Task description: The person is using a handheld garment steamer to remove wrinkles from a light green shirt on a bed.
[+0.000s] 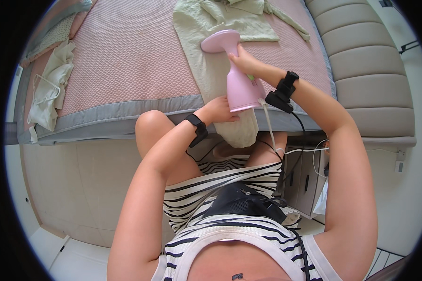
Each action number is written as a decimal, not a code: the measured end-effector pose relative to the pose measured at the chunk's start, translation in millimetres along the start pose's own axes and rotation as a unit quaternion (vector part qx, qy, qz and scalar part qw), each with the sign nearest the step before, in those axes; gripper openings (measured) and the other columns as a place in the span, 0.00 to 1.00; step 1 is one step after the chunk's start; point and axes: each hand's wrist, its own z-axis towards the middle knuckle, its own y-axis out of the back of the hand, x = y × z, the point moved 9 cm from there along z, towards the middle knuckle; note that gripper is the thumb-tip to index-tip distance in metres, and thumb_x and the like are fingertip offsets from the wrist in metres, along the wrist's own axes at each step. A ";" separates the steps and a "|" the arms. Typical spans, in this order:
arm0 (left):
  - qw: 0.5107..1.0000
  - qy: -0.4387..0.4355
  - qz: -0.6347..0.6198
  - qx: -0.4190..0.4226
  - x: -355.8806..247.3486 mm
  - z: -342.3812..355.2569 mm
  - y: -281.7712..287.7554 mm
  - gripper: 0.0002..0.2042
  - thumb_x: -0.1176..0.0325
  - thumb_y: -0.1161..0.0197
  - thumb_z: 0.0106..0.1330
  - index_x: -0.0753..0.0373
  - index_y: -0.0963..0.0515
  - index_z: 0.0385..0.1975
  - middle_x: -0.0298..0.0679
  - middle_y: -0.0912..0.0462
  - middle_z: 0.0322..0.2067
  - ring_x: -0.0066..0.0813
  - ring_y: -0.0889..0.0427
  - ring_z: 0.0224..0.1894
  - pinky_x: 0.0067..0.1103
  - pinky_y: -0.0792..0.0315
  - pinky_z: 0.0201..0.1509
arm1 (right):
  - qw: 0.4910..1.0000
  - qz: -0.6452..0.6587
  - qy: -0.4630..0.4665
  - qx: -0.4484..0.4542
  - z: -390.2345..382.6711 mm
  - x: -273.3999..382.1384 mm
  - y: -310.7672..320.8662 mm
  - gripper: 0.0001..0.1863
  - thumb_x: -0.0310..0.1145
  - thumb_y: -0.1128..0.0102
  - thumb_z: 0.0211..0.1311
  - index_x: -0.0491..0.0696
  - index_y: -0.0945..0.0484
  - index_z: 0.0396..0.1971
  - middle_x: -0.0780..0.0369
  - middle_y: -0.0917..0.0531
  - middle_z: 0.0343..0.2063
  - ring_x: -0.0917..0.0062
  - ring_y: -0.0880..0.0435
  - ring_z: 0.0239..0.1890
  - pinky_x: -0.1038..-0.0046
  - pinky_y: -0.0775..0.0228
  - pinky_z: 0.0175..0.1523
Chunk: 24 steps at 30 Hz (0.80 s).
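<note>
My right hand is wrapped round the narrow neck of a pink handheld garment steamer. Its wide, flat head tilts over a pale green garment on the bed, and a white cord runs down from its base. A long section of the garment hangs over the bed's near edge towards my knees. My left hand grips this section beside the steamer's base, fingers pointing right; the steamer partly covers the fingers. More of the garment lies bunched at the far side.
Pink quilted bedding with a grey border covers the bed. A padded headboard stands on the right. White clothing and a white hanger lie at the left. White and black cords pass near a bedside cabinet at lower right.
</note>
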 end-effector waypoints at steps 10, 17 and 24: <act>0.999 0.024 -0.018 0.030 -2.4 6.8 8.7 0.29 0.58 0.42 0.52 0.51 0.40 0.56 0.36 0.36 0.54 0.35 0.35 0.54 0.29 0.40 0.57 | 0.993 0.042 -0.108 -0.037 11.5 2.8 -4.4 0.31 0.41 0.55 0.57 0.40 0.51 0.56 0.44 0.30 0.45 0.55 0.28 0.47 0.62 0.37 0.50; 0.993 -0.006 0.102 0.059 -3.2 2.8 -6.6 0.31 0.54 0.46 0.54 0.55 0.44 0.59 0.33 0.46 0.60 0.28 0.44 0.60 0.28 0.47 0.63 | 0.990 0.025 -0.136 -0.027 29.6 9.2 -4.2 0.31 0.41 0.56 0.57 0.40 0.52 0.56 0.45 0.30 0.44 0.56 0.27 0.45 0.61 0.35 0.47; 0.995 -0.012 0.088 0.049 -4.6 2.8 -4.5 0.31 0.56 0.46 0.53 0.56 0.44 0.58 0.34 0.47 0.61 0.28 0.48 0.63 0.27 0.51 0.64 | 0.986 -0.002 -0.166 -0.025 44.5 10.5 -6.0 0.34 0.42 0.56 0.57 0.35 0.55 0.55 0.43 0.29 0.42 0.57 0.25 0.42 0.61 0.32 0.43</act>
